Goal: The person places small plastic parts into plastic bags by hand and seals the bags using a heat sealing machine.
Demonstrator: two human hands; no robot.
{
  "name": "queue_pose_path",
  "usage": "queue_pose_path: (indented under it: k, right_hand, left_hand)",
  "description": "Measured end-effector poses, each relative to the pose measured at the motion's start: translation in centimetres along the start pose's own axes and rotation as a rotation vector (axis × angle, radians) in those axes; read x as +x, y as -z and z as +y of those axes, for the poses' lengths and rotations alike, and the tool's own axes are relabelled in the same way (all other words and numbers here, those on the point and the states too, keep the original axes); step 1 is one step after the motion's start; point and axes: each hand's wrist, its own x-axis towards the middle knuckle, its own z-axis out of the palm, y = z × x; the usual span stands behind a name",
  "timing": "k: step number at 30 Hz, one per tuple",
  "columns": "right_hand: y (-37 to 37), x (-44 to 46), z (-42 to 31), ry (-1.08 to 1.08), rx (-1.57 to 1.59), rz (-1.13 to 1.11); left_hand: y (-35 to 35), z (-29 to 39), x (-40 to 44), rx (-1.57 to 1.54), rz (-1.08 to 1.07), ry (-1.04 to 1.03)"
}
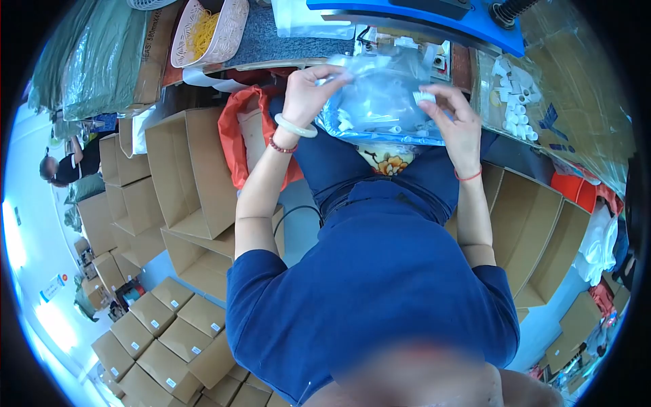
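My left hand [312,91] is closed in a pinch on the edge of a clear plastic bag [386,85], with a pale bangle and a red bead bracelet on that wrist. To its right, my right hand [458,122] grips a small white plastic fitting [424,98] between thumb and fingers. Below the clear bag, a blue-lined container [420,140] rests at my lap; white fittings [395,129] lie inside it. The clear bag covers part of what it holds.
A blue machine [420,20] stands over the far edge. More white fittings [515,102] lie on the right side. At the upper left is a basket [230,34] of yellow rubber bands [203,34]. Open cardboard boxes [190,169] flank me. Another person [74,163] is at far left.
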Motion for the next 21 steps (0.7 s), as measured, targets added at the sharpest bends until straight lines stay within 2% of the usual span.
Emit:
queue_pose_path:
  k: [2,3,6,7,8,9,10,12,13,14,15,16,18,20,21]
  right_hand:
    - [-0.1,1.0,-2.8,0.169,0.057,0.076]
    - [0.2,1.6,-4.6,0.33,-0.021,0.086]
    - [-0.2,2.9,-4.7,0.461,-0.196,0.053]
    - [-0.1,3.0,-5.2,0.417,-0.246,-0.02]
    - [0.4,3.4,-5.5,0.416,-0.244,-0.025]
    - [1.2,3.8,-5.8,0.402,-0.373,-0.138]
    - [1.8,4.0,-5.8,0.381,-0.499,-0.248]
    - [2.3,4.5,-5.1,0.324,-0.497,-0.316]
    - [2.1,4.8,-4.1,0.207,-0.416,-0.359]
    - [1.9,5.2,-2.9,0.089,-0.334,-0.406]
    - [1.8,5.6,-1.4,0.06,-0.355,-0.311]
    - [2.2,5.7,-0.4,0.059,-0.354,-0.311]
    - [3.6,5.9,0.8,0.086,-0.591,0.067]
    - [5.9,5.0,0.4,0.185,-1.0,0.248]
    - [6.8,5.0,1.2,-0.059,-1.069,0.321]
  left_hand:
    - [-0.6,1.1,-0.6,-0.02,-0.06,0.022]
    - [-1.0,1.6,-0.8,-0.042,-0.118,0.035]
    - [-1.8,3.1,-0.8,-0.117,-0.189,-0.017]
    - [-1.8,3.5,-0.7,-0.118,-0.237,-0.056]
    - [-1.7,3.5,-0.6,-0.123,-0.303,-0.006]
    - [-1.8,3.1,-0.4,-0.124,-0.304,0.003]
    - [-2.0,2.7,-0.2,-0.209,-0.412,0.075]
    - [-2.5,1.6,0.4,-0.393,-0.606,0.179]
    - [-2.9,1.2,0.8,-0.391,-0.608,0.171]
    - [-3.6,0.8,1.0,-0.508,-0.637,0.32]
    - [-4.3,0.2,1.2,-0.624,-0.663,0.473]
    - [-5.3,-1.2,1.7,-0.772,-0.633,0.517]
    - [-7.2,-2.6,3.6,-0.952,-0.484,0.474]
    - [-7.6,-2.7,4.7,-1.023,-0.453,0.508]
    - [-7.8,-2.6,5.5,-1.018,-0.425,0.545]
